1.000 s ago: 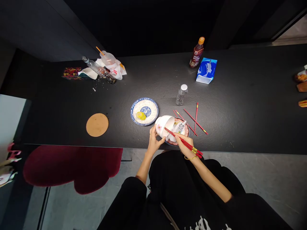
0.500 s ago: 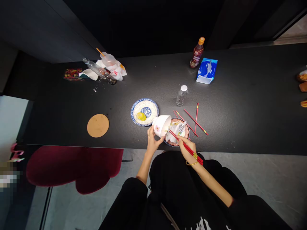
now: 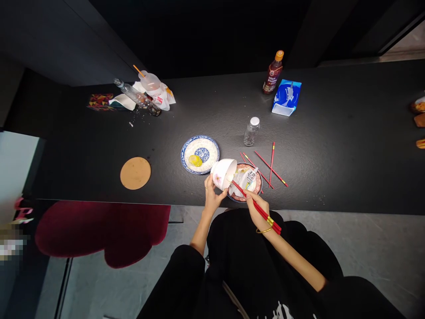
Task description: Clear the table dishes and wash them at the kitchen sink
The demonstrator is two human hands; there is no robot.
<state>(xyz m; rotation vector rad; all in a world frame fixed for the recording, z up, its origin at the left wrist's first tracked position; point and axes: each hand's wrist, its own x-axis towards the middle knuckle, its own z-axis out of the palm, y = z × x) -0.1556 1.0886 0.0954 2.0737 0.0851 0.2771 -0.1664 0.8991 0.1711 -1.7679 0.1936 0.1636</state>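
One white porcelain bowl, thin-walled, smooth and painted with a pink flower, is tipped on its side above the left edge of a round, pink-patterned dish, its mouth towards it. The left hand grips the bowl from beneath, fingers and thumb spread around it; the right hand is closed round two slim red chopsticks with gold bands, their tips at the bowl's mouth. Within the dish lies crumpled, translucent plastic wrapping with black print. Just beyond the dish and to its right I count four loose red sticks, thin and straight, some crossing. Farther beyond it stands one clear jar with a white lid. Left of the dish sits one blue-rimmed ceramic plate bearing one lumpy yellow piece; well left, one flat tan disc. All rest on a finely grained black tabletop.
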